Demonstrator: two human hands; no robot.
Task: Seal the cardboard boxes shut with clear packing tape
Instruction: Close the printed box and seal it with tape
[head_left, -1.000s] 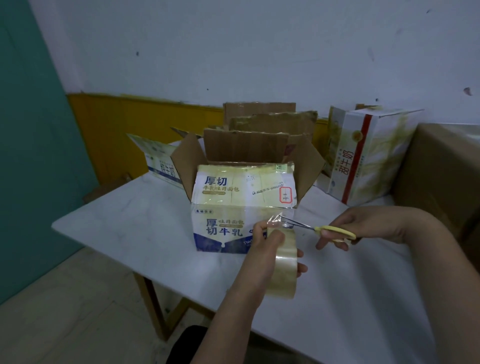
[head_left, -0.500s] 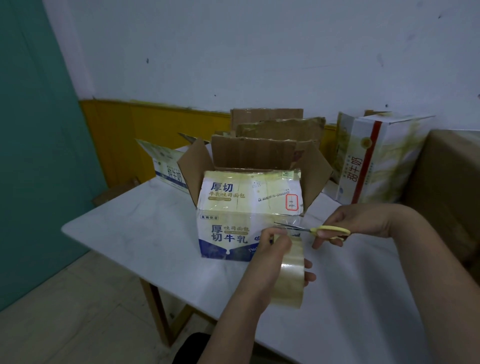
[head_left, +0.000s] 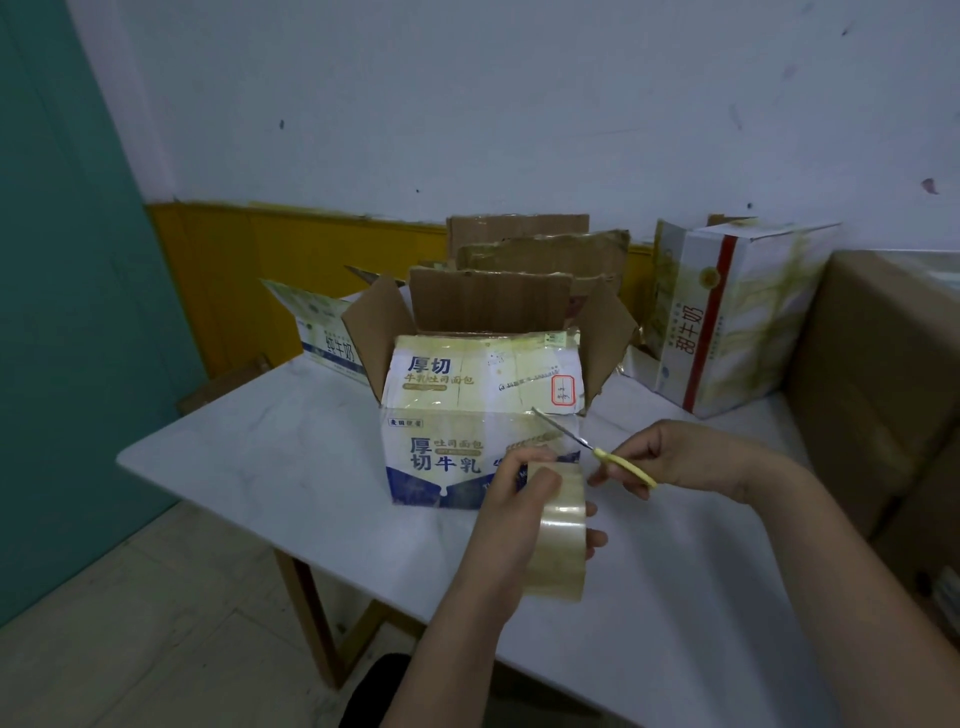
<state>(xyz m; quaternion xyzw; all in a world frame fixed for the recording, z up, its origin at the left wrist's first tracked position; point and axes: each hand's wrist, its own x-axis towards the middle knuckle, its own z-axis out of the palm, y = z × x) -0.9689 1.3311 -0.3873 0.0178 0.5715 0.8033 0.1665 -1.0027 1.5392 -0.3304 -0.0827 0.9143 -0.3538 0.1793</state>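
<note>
Clear packing tape roll (head_left: 560, 535) is gripped in the left hand (head_left: 511, 512) above the white table (head_left: 270, 457), while yellow-handled scissors (head_left: 597, 453) are held closed-fingered by the right hand (head_left: 670, 457). Just beyond, the printed cardboard box (head_left: 467, 421) is seen with flaps raised; a taller box (head_left: 727, 317) is stood behind.

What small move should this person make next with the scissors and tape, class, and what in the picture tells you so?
Probably close the scissors across the strip of tape. The left hand grips the tape roll near the front of the box, the right hand holds the yellow handles, and the blades point at the stretch between roll and box. The box's flaps stand open.
</note>
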